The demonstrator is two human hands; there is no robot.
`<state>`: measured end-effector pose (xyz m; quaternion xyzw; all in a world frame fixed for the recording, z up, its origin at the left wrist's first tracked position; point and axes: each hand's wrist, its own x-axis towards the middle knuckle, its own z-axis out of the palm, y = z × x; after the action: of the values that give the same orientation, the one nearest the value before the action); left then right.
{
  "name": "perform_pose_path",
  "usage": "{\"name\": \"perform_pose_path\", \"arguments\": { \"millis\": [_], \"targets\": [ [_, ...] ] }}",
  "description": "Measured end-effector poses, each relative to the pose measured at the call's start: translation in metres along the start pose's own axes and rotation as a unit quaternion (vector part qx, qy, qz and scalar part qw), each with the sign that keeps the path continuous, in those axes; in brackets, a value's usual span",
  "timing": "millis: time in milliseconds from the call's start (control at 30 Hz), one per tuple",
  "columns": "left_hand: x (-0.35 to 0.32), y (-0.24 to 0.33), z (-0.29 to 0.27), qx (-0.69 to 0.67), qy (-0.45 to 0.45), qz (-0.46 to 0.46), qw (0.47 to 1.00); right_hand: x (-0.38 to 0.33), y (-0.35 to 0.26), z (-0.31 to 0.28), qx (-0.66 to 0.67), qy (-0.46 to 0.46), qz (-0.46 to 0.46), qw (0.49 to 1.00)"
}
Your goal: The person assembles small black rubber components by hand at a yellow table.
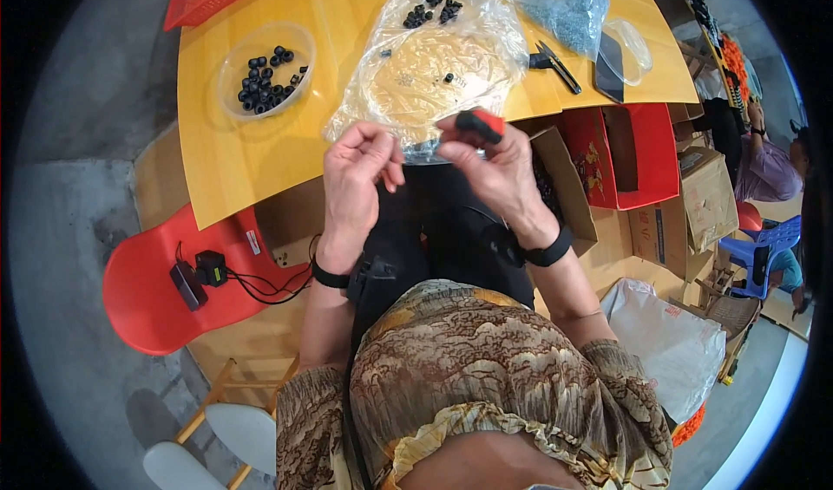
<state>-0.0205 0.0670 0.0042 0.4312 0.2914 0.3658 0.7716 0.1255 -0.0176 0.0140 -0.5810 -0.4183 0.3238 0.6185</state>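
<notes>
Head view: right hand (499,162) holds red-black object (482,125), grip of left hand (357,167) unclear, bag (403,49) and bowl (236,55) beyond.

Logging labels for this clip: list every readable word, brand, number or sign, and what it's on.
None I can quote; marks seen:
Red box: yellow print, too blurred.
Carton below it in view: dark print, too small.
Red chair: white tag, too small.
White sack: red mark, blurred.
Flat clear bag: faint marks, unreadable.
</notes>
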Motion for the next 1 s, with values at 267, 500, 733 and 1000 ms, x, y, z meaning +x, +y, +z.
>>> {"name": "perform_pose_path", "arguments": {
  "millis": [267, 500, 733, 1000],
  "targets": [
    [-0.025, 0.003, 0.015, 0.042, -0.066, 0.006, 0.997, -0.015, -0.013, 0.007, -0.058, -0.038, -0.059, 0.996],
    [-0.041, 0.014, 0.015, -0.11, -0.116, 0.034, 0.987, -0.027, -0.022, 0.006, 0.082, -0.005, -0.027, 0.996],
    [-0.056, 0.024, 0.029, -0.049, -0.051, 0.047, 0.996, -0.039, -0.021, -0.001, 0.024, -0.013, -0.079, 0.996],
    [-0.063, 0.019, 0.023, -0.074, -0.134, 0.103, 0.983, -0.051, -0.05, 0.0, -0.111, -0.023, -0.246, 0.962]
  ]
}}
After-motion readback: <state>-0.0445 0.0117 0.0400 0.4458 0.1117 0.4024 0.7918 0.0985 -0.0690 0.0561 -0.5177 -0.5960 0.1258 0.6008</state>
